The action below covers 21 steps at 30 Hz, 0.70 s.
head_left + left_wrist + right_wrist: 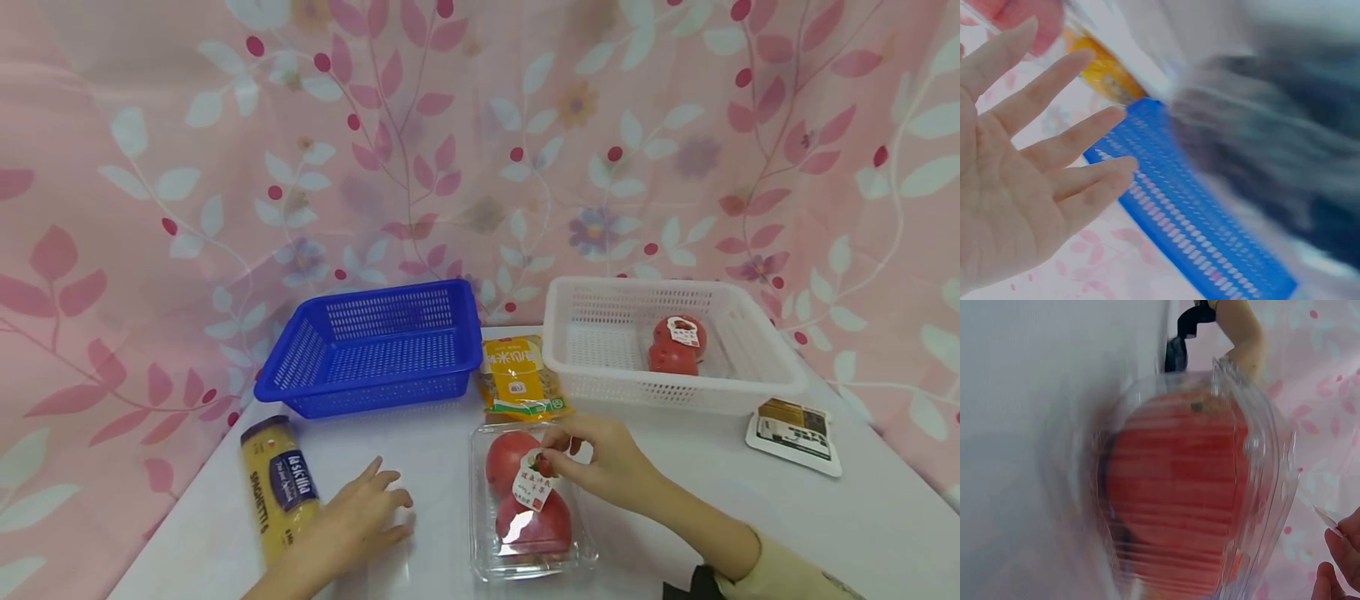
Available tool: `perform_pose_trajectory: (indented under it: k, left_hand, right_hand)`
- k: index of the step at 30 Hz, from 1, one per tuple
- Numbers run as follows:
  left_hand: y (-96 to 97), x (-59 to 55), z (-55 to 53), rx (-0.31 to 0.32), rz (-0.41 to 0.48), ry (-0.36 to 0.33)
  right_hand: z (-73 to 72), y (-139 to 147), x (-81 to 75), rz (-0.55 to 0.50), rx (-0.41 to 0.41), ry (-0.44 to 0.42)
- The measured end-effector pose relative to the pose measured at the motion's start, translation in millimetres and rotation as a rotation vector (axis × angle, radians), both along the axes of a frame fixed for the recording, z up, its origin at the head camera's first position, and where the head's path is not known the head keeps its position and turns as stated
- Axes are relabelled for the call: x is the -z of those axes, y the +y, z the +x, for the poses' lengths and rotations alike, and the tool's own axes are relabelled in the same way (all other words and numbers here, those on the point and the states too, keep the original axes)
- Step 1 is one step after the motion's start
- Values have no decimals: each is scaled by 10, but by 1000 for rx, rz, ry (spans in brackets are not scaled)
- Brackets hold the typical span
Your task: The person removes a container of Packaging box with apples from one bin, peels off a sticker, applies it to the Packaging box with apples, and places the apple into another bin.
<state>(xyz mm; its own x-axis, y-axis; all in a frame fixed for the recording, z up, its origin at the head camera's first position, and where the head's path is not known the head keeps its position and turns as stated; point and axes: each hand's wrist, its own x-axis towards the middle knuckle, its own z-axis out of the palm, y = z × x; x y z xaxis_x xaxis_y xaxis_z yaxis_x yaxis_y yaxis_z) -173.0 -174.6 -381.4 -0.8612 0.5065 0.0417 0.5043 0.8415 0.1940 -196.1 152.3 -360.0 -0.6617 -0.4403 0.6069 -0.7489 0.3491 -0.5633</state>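
Note:
A clear plastic box (477, 517) with two red tomato-like fruits (534, 521) lies in the middle of the table. Over it my right hand (600, 462) pinches a white label (532, 487) with a red picture and characters between thumb and fingers. In the right wrist view the label (1327, 519) appears edge-on, off to the side of the box (1260, 462). My left hand (360, 517) holds nothing, its fingers spread, beside a spaghetti pack (273, 483) on the left. Those spread fingers also show in the left wrist view.
A blue basket (375, 392) stands at the back left. Beside it lies a yellow food packet (519, 379). The white basket (675, 387) at the back right contains red fruits (675, 358) with a similar label. A white packet (795, 437) lies at right.

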Motion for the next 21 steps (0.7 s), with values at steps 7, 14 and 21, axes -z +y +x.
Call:
perform_pose_trajectory:
  k: [7,14,21]
  left_hand:
    - [208,-76,24,85,86,266]
    - [320,-100,23,233,169,473]
    - [465,-128,38,314,136,462]
  right_hand:
    - [-194,-36,-33,136,-42,-66]
    - [-234,-113,-66,138,-19,-129]
    - [-268,-157,-73,162,40,-204]
